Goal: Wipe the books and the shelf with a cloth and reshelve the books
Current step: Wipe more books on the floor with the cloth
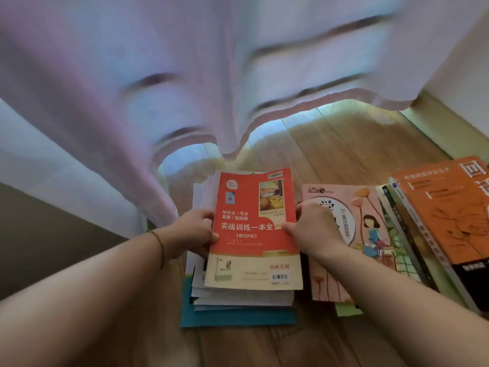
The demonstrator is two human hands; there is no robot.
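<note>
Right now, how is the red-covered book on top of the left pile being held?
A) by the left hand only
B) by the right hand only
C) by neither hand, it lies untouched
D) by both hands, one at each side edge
D: the left hand grips the left edge of the red-covered book and the right hand pinches its right edge, thumb on the cover, above the left pile.
</note>
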